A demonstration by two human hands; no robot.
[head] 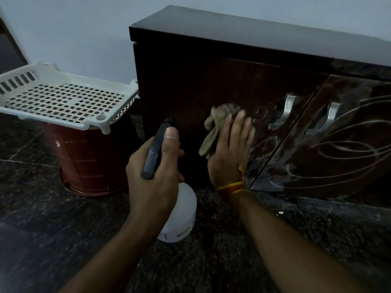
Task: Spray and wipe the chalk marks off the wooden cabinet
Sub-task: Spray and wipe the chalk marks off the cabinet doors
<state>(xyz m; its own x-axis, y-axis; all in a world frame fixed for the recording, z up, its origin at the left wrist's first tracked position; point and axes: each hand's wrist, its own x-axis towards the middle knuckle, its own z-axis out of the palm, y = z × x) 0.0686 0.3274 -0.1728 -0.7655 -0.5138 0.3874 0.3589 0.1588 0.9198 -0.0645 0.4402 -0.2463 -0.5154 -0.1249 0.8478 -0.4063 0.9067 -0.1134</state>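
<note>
Clearly the spray bottle is the awkward piece: a white, smooth plastic body under a black trigger head, likely light and somewhat slippery when wet, so the neck just below the trigger is the sensible place to grip. The left hand holds it exactly there, fingers curled round the neck, thumb lying along the black head, nozzle aimed at the wooden cabinet. The cloth, soft, limp and greyish-brown, bunches easily and should mould to the flat door; the right hand presses it flat-palmed against the left door, near that door's right edge and beside the curved metal handle. Glossy dark veneer looks hard and slick, so the chalk marks, pale looping lines on the right door with whitish smears on the left, should lift with moderate pressure.
</note>
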